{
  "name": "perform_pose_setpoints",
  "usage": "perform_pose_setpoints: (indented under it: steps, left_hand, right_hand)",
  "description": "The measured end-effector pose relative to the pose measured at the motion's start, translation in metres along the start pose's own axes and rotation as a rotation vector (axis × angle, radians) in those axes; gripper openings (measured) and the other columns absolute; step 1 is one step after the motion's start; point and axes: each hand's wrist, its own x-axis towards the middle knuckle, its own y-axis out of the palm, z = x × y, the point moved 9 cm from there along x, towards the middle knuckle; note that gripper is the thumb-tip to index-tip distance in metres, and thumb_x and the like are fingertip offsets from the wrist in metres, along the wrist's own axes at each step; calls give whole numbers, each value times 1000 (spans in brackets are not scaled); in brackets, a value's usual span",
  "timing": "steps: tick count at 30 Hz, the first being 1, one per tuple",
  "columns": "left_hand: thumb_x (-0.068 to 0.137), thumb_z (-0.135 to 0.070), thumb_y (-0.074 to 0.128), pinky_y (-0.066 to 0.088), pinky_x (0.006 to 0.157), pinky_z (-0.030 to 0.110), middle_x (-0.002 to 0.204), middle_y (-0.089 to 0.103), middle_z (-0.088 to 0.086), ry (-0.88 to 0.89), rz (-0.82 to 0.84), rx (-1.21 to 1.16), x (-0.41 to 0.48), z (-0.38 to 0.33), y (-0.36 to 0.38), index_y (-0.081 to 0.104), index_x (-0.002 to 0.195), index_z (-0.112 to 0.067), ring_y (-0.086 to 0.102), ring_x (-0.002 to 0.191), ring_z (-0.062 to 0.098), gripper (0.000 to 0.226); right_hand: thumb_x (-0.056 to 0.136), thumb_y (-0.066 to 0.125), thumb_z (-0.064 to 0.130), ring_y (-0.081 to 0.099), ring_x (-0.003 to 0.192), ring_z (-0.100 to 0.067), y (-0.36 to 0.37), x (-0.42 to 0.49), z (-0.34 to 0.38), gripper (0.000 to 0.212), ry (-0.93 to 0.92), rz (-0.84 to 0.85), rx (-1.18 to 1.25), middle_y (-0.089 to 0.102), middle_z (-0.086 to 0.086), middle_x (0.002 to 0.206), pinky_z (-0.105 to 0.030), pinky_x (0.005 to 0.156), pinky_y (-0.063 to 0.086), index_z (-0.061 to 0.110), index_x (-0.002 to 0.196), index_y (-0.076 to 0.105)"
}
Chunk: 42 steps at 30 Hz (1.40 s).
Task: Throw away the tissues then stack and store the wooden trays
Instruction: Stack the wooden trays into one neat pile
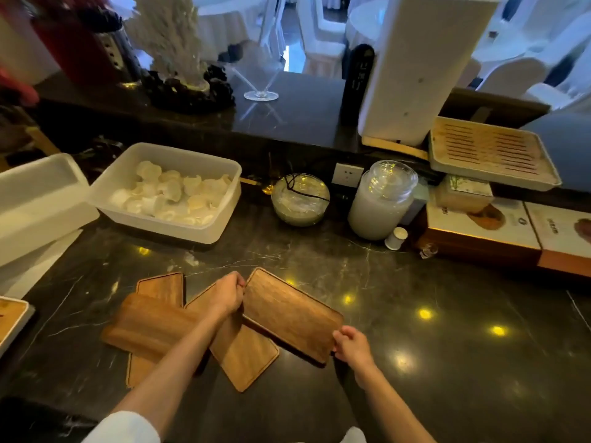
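Note:
Several brown wooden trays lie overlapping on the dark marble counter (415, 362). Both my hands hold the rightmost tray (289, 313), which is tilted slightly above the others. My left hand (228, 294) grips its far left corner and my right hand (350, 345) grips its near right corner. Under it lies another tray (248, 356). Further left, a tray (150, 327) rests across a tray (163, 287) that points away from me. No tissues are visible on the counter.
A white plastic tub (220, 225) of white folded items stands at the back left, beside a white box (41, 199). A glass bowl (300, 201), a lidded glass jar (380, 203), a small white cup (396, 238) and flat boxes (499, 238) line the back right.

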Motion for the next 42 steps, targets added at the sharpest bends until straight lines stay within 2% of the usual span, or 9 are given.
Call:
perform_pose_setpoints:
  steps: [6,13,20,24,30,34,37,40,42]
  left_hand:
    - [85,-1,54,47,79,36,88,62,7,56,171,-78,-64,-70,104,50,75,-19,58,86,25,21]
    - [85,3,49,40,71,32,85,57,8,40,249,-73,-125,-114,200,43,70,-20,52,83,25,28]
    - [87,3,52,42,69,31,90,55,10,1,286,-25,-151,-114,236,44,82,-14,50,83,22,19]
    - [86,-2,57,41,65,31,76,53,3,-28,271,-10,-158,-103,240,42,73,-18,52,77,21,25]
    - [90,-12,62,51,63,29,80,60,4,-11,281,-93,-163,-99,241,47,78,-18,57,71,16,19]
    - [92,-19,59,55,82,30,102,60,2,140,221,-21,-175,-109,235,51,94,-21,59,88,12,9]
    - [93,-24,56,47,96,28,130,46,0,335,110,168,-199,-118,232,45,127,-24,47,112,10,36]
    - [95,-33,47,28,116,46,159,15,-2,469,178,339,-229,-115,250,22,149,-34,20,144,25,59]
    - [97,-39,40,12,118,58,162,-7,-9,470,270,423,-243,-105,267,9,151,-41,-2,149,33,62]
  right_hand:
    - [92,55,-2,62,89,-23,-140,-5,-42,37,-34,-258,88,69,-16,103,-35,78,50,5,128,59]
    - [94,58,7,63,110,-29,-240,-14,-93,41,-3,-371,-9,67,-14,123,-42,97,51,10,134,57]
    - [94,58,8,61,114,-27,-265,-23,-120,37,7,-394,-48,66,-14,124,-35,98,50,12,130,59]
    - [94,58,10,62,111,-24,-265,-25,-119,34,-32,-406,-93,67,-9,124,-26,84,47,14,128,62]
    - [94,58,13,65,104,-20,-264,-29,-120,36,-83,-439,-185,70,-7,118,-35,87,56,18,129,61]
    - [96,56,24,53,119,-20,-261,-36,-117,52,-152,-487,-480,54,-5,131,-34,97,49,22,145,41]
    - [96,53,32,40,134,-18,-252,-50,-115,57,-303,-479,-668,43,0,146,-33,107,39,25,149,33]
    - [97,45,43,16,148,-22,-230,-62,-136,60,-370,-342,-807,21,6,160,-43,117,27,35,152,21]
    - [97,37,50,1,151,-25,-217,-65,-158,62,-335,-233,-863,4,12,163,-52,118,17,40,152,10]
